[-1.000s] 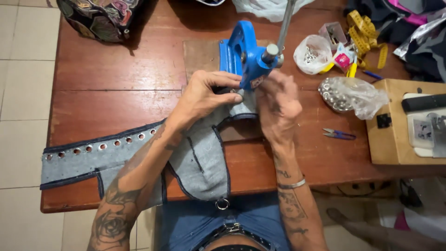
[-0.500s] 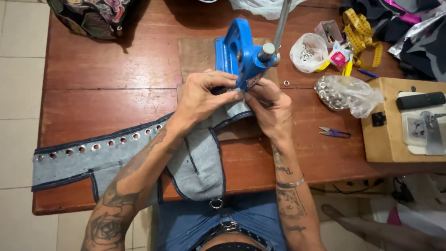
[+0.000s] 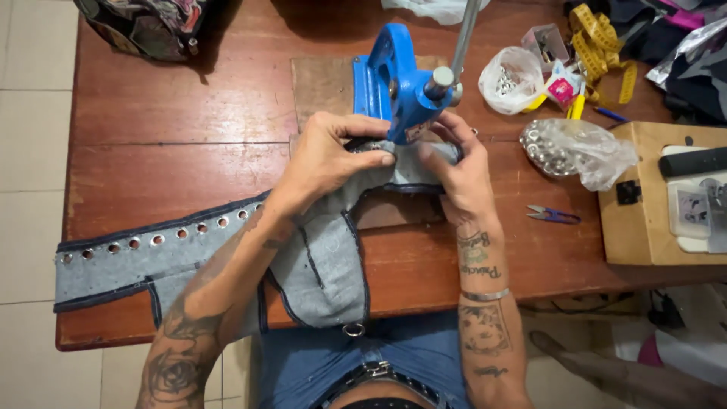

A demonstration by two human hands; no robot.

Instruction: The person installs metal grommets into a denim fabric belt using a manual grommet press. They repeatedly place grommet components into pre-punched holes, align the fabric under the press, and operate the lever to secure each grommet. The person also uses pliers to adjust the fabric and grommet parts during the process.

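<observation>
I have both hands on the grey denim piece point(image 3: 326, 257) at the foot of the blue hand press point(image 3: 397, 83). My left hand point(image 3: 333, 155) lies over the cloth with its fingers curled, fingertips pinching the folded edge right under the press head. My right hand point(image 3: 458, 170) grips the same edge from the other side, thumb on top and fingers tucked beneath, so both hands are closed on the fabric. Whether an eyelet sits between my fingertips I cannot tell; the spot is too shadowed.

The denim runs from the press down across the wooden table point(image 3: 166, 129) to my lap, and a long strip of it with a row of metal eyelets point(image 3: 155, 240) stretches off to my left, near the table's front edge. The press stands on a wooden board point(image 3: 322, 83).

To my right lie a clear bag of metal rings point(image 3: 572, 148), small blue snips point(image 3: 553, 216), a yellow tape measure point(image 3: 602, 34) and a wooden box point(image 3: 644, 197).
</observation>
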